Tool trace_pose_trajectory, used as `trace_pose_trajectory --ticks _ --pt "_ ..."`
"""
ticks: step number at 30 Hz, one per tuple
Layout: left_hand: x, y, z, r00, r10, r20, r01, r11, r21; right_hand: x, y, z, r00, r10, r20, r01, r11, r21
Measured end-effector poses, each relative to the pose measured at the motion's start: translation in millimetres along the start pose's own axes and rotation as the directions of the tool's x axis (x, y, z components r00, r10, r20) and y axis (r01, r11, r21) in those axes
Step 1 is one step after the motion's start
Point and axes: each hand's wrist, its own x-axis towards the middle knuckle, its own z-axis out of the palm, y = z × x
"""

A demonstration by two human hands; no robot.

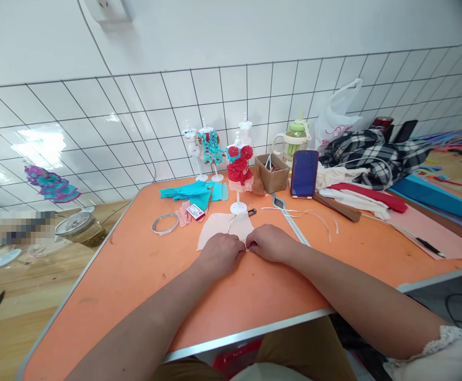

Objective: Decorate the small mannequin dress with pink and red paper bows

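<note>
A pale pink sheet point(214, 227) of thin crepe paper or cloth lies flat on the orange table point(144, 296). My left hand point(222, 255) has its fingers closed at the sheet's near edge. Close beside it, my right hand point(271, 243) pinches the same edge near its right corner. The fingertips of both hands almost meet, and the pinched part is mostly hidden by them. Just beyond the sheet stands a small white dress form point(239, 203) with red rosettes point(239, 168). A small dark-handled tool point(252, 212) rests at the sheet's far edge.
On the left lie a tape ring point(165, 224), turquoise strips point(185, 191) and a white-red small box point(195, 212). Behind are more dress forms, a cardboard box point(273, 177), a phone point(304, 173) and a green-lidded jug point(296, 140). Scissors point(278, 202) and red cloth point(369, 196) lie rightward.
</note>
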Motion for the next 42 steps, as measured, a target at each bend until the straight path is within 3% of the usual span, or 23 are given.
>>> trace_pose_trajectory --ticks 6,14,21,25,31,36,42 --pt "1.6 -0.8 2.5 0.990 -0.140 0.027 0.142 0.985 -0.098 -1.6 -6.3 -1.5 1.000 0.028 -0.002 -0.028 0.999 -0.016" --pt "0.8 -1.4 4.0 0.995 -0.092 -0.048 0.086 0.991 -0.102 -0.6 -6.6 -4.2 0.996 0.085 0.016 -0.083 0.991 -0.105" --pt "1.9 -5.7 6.5 0.986 -0.169 -0.008 0.166 0.971 -0.171 -1.8 -4.5 -3.8 0.997 0.066 0.032 -0.064 0.996 -0.058" --pt "2.4 -5.1 6.1 0.989 -0.147 0.002 0.146 0.977 -0.153 -0.7 -4.6 -2.4 0.999 0.047 0.003 -0.047 0.997 -0.065" --pt "1.9 -1.8 3.0 0.994 -0.061 -0.093 0.053 0.995 -0.087 1.6 -5.0 -3.3 0.996 0.086 0.013 -0.084 0.990 -0.109" --pt "2.6 -2.8 1.9 0.994 -0.105 -0.021 0.103 0.991 -0.087 0.9 -4.3 -3.4 0.998 0.048 0.031 -0.043 0.991 -0.123" --pt "2.9 -3.5 1.9 0.992 -0.125 -0.010 0.123 0.988 -0.092 0.8 -6.1 -4.1 0.999 0.042 0.027 -0.038 0.991 -0.131"
